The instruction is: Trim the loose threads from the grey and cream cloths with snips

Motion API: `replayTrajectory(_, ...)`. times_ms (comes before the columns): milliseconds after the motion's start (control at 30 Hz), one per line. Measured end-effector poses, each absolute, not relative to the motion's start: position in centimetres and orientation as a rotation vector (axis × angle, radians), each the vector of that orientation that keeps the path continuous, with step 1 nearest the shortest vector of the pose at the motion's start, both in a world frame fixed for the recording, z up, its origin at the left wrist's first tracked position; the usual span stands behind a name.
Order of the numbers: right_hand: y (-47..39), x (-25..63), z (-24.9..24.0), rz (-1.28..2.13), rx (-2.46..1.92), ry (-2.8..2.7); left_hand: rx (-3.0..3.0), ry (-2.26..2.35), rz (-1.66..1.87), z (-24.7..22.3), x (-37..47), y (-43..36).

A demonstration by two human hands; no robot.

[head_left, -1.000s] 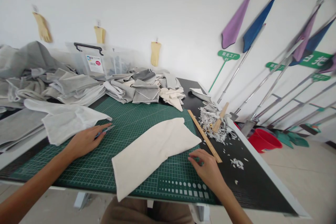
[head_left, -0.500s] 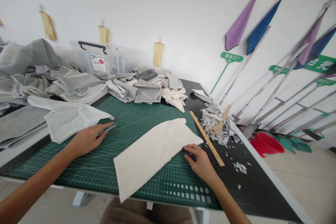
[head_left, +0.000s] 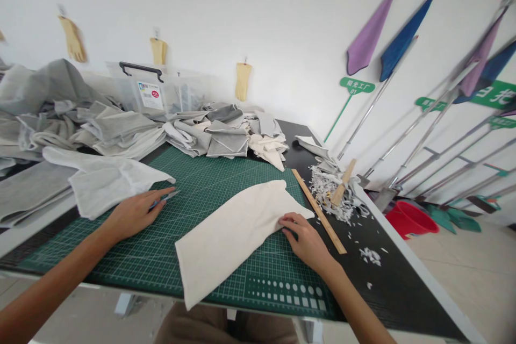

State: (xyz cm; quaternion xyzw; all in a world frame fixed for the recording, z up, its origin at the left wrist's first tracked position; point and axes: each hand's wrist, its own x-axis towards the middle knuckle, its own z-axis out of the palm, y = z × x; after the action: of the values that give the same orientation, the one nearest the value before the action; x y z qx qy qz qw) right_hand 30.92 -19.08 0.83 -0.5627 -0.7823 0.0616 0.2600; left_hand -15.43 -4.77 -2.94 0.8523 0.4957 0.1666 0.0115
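A cream cloth piece (head_left: pixel 234 236) lies on the green cutting mat (head_left: pixel 193 172), its lower left corner reaching the mat's front edge. My right hand (head_left: pixel 300 234) pinches the cloth's right edge, near its pointed corner, and wrinkles it slightly. Small blue-handled scissors or snips (head_left: pixel 163 200) are in my left hand (head_left: pixel 137 212), with the tip pointing right over the mat; the exact tool is hard to make out. Just behind that hand a whitish cloth (head_left: pixel 100 180) is spread out. To the right of the cream cloth lies a wooden ruler (head_left: pixel 318 209).
Heaps of grey cloths (head_left: pixel 116 131) line the table's back, before a clear plastic box (head_left: pixel 141 88). White scraps (head_left: pixel 338 193) with a wooden stick are piled on the right. Beyond the table are a red bucket (head_left: pixel 411 219) and long-handled tools along the wall.
My right hand has shifted slightly up and onto the cloth, now gripping its edge and creasing it. My left hand has stayed where it was.
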Motion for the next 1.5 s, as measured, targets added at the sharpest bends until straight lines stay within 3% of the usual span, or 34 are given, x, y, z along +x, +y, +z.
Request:
replayTrajectory(300, -18.1, 32.4, 1.3, 0.383, -1.407, -2.186, 2.646, 1.529, 0.568, -3.0, -15.6, -4.7)
replayTrajectory(933, -17.8, 32.6, -0.5, 0.064, -1.258, -2.186, 2.634, 1.541, 0.537, -3.2, -15.7, -4.4)
replayTrajectory(1500, -18.1, 32.5, -0.2, 0.116, -1.338, -2.013, 2.636, 1.573, 0.483, -2.9, -15.6, -4.6)
